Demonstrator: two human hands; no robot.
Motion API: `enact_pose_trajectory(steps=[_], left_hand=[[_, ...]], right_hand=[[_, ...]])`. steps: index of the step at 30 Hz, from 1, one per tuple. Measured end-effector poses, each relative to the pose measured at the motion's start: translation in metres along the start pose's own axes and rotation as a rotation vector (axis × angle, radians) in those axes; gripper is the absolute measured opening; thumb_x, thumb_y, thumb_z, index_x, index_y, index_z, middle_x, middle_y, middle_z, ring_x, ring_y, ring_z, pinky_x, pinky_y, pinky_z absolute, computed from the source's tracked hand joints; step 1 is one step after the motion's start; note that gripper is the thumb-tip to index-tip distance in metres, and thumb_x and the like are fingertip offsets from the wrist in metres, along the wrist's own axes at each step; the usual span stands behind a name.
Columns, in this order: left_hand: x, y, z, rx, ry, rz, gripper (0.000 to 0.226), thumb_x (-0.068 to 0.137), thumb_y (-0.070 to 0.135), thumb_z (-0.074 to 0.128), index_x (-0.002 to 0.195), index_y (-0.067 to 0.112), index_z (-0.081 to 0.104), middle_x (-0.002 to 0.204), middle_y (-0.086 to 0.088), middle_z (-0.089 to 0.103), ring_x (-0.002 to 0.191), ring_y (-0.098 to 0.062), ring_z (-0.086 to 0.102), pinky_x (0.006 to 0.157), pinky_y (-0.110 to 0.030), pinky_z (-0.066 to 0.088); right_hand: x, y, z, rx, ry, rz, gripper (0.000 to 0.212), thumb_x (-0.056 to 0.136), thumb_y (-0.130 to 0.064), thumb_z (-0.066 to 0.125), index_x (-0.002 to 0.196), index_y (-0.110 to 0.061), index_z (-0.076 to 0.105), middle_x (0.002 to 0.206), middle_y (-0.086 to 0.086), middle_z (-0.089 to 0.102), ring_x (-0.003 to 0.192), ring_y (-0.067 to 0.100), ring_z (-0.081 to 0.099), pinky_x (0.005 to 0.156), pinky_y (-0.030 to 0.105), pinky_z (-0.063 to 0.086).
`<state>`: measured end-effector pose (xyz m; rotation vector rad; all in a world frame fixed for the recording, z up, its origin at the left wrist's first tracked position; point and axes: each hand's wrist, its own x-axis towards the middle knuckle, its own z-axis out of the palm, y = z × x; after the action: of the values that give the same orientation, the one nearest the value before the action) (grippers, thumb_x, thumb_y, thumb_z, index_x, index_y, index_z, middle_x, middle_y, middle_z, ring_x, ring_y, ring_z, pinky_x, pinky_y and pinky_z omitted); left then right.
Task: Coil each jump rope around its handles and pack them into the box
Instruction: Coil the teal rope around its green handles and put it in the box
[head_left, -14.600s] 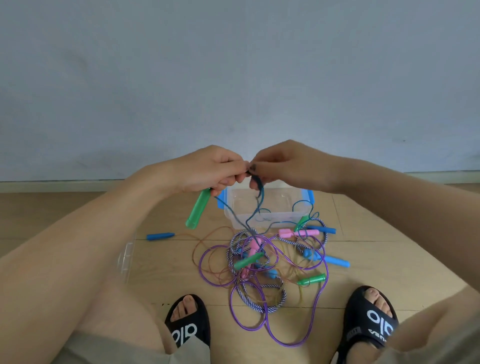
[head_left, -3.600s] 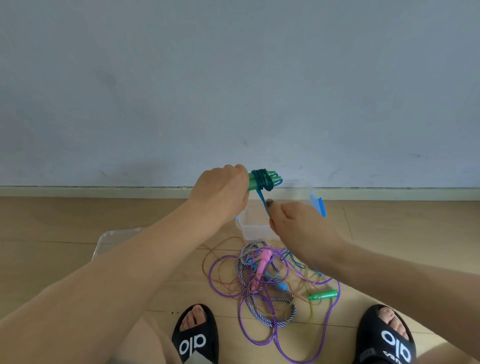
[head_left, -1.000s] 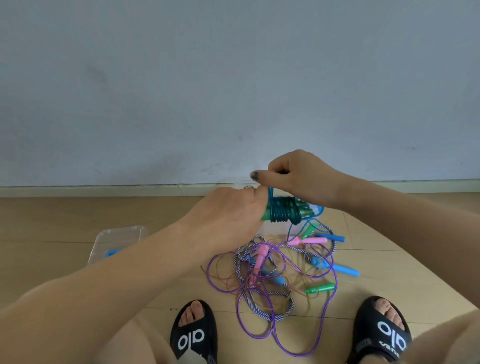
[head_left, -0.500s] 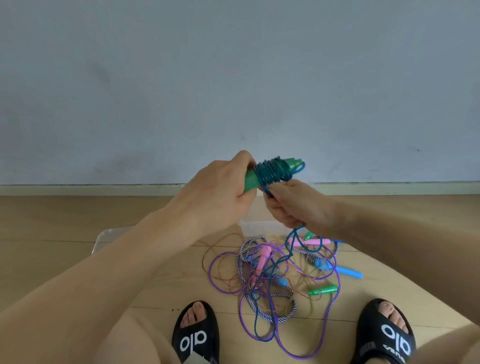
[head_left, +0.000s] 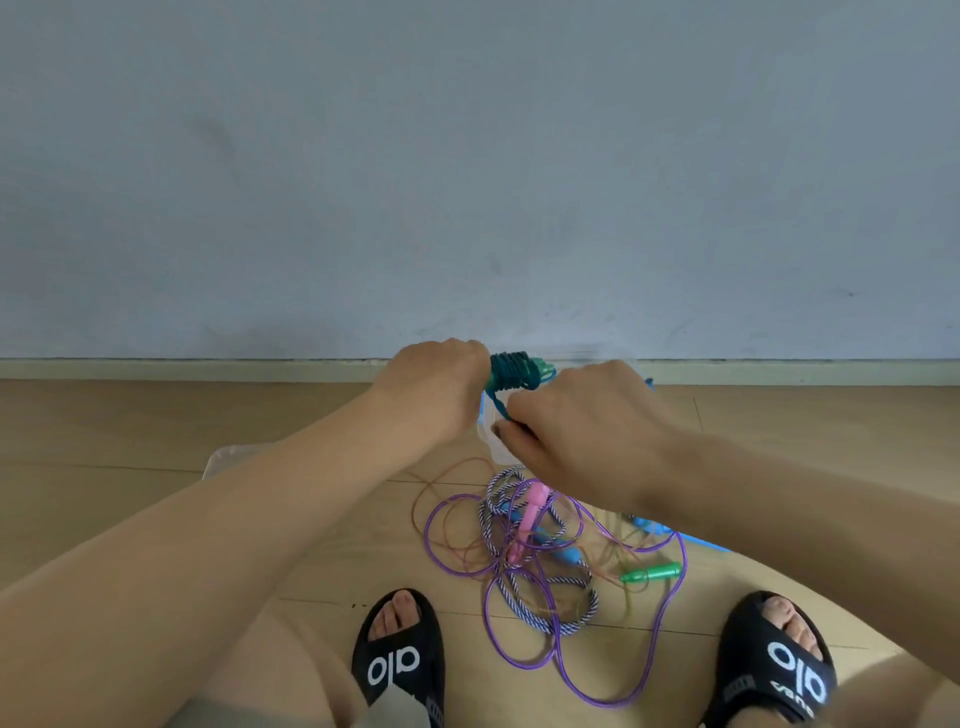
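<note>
My left hand (head_left: 434, 387) grips the green handles with the dark teal rope (head_left: 511, 370) coiled around them, held up in front of the wall. My right hand (head_left: 576, 421) pinches the loose end of that teal rope just below the coil. Behind my hands stands the clear box (head_left: 493, 441) with blue clips, mostly hidden. On the floor lies a tangle of ropes: a purple rope (head_left: 571, 670), a striped blue-white rope (head_left: 540, 618), a pink handle (head_left: 530, 512), a green handle (head_left: 652, 573) and blue handles (head_left: 566, 555).
The clear lid (head_left: 221, 460) lies on the wooden floor to the left, partly under my left forearm. My feet in black sandals (head_left: 400, 660) flank the tangle. A grey wall with a skirting board runs right behind the box.
My right hand has come down from the coil to below it, drawing the teal rope's end under the handles. The coil has grown over the last seconds.
</note>
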<state>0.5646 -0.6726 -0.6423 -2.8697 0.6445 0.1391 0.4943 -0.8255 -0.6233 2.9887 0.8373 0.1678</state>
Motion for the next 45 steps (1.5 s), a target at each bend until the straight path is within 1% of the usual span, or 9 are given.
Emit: enact_pose_trajectory(steps=[3,6,12,17,20,27,35,39,45], left_hand=[[-0.003,0.015,0.003,0.0,-0.125,0.069,0.007,0.093,0.01,0.045,0.089,0.016,0.047,0.098,-0.006,0.064,0.084,-0.027,0.06,0.06,-0.029,0.034],[-0.013,0.022,0.005,0.063,-0.148,0.186,0.017,0.095,0.01,0.042,0.078,0.011,0.041,0.101,-0.01,0.061,0.089,-0.028,0.06,0.064,-0.032,0.035],[-0.023,0.024,-0.007,-0.15,0.013,0.259,0.008,0.092,0.016,0.043,0.092,0.014,0.035,0.07,0.004,0.034,0.07,-0.029,0.052,0.057,-0.038,0.037],[-0.04,0.028,-0.017,-0.255,0.064,0.327,0.012,0.096,0.024,0.046,0.095,0.017,0.036,0.083,-0.001,0.05,0.072,-0.026,0.053,0.059,-0.037,0.037],[-0.036,0.022,-0.011,-0.302,-0.027,0.249,0.011,0.096,0.026,0.049,0.094,0.017,0.043,0.075,0.002,0.049,0.064,-0.02,0.047,0.056,-0.035,0.035],[-0.006,-0.009,-0.003,-0.247,-0.092,0.089,0.014,0.097,0.024,0.044,0.087,0.015,0.041,0.073,0.0,0.042,0.058,-0.014,0.039,0.048,-0.029,0.025],[-0.02,0.016,-0.009,0.015,-0.022,0.248,0.013,0.097,0.019,0.044,0.107,0.012,0.047,0.087,-0.006,0.053,0.072,-0.025,0.045,0.06,-0.034,0.031],[-0.034,0.029,-0.02,-0.079,0.053,0.307,0.013,0.097,0.026,0.044,0.101,0.014,0.041,0.089,-0.006,0.055,0.077,-0.031,0.057,0.061,-0.041,0.041],[-0.05,0.018,-0.03,-0.248,0.162,0.288,0.024,0.095,0.027,0.049,0.106,0.02,0.028,0.072,0.0,0.053,0.059,-0.023,0.05,0.052,-0.038,0.033]], right_hand=[[0.001,0.001,-0.011,-0.062,0.036,-0.075,0.032,0.097,-0.037,0.039,0.072,-0.021,0.051,0.054,0.001,0.042,0.049,0.031,0.044,0.046,0.027,0.015],[0.01,0.018,-0.026,0.002,0.149,-0.04,0.036,0.099,-0.046,0.037,0.073,-0.023,0.047,0.061,0.003,0.053,0.062,0.032,0.053,0.051,0.031,0.021],[0.025,0.067,-0.019,0.167,0.144,0.187,0.054,0.095,-0.06,0.042,0.062,-0.018,0.038,0.052,0.0,0.042,0.059,0.021,0.044,0.052,0.029,0.025],[0.025,0.065,-0.022,0.519,-0.008,0.163,0.055,0.092,-0.056,0.053,0.063,-0.012,0.039,0.053,-0.001,0.033,0.054,0.015,0.03,0.054,0.03,0.028],[0.02,0.065,-0.038,0.765,-0.012,0.15,0.055,0.092,-0.046,0.061,0.062,-0.01,0.033,0.057,-0.001,0.025,0.055,0.013,0.023,0.051,0.026,0.021],[0.002,0.051,-0.048,0.698,-0.12,0.088,0.042,0.087,-0.03,0.061,0.055,-0.014,0.04,0.049,-0.004,0.033,0.049,0.01,0.029,0.048,0.02,0.026],[0.012,0.061,-0.043,0.733,-0.041,0.19,0.052,0.09,-0.039,0.063,0.058,-0.01,0.035,0.053,-0.003,0.025,0.053,0.013,0.023,0.047,0.023,0.021],[0.019,0.07,-0.028,0.835,-0.122,0.284,0.053,0.091,-0.044,0.062,0.061,-0.01,0.035,0.059,0.002,0.025,0.055,0.015,0.022,0.052,0.027,0.02],[0.021,0.06,-0.005,1.038,-0.229,0.291,0.046,0.094,-0.036,0.058,0.064,-0.008,0.038,0.062,0.004,0.028,0.056,0.015,0.024,0.053,0.03,0.022]])
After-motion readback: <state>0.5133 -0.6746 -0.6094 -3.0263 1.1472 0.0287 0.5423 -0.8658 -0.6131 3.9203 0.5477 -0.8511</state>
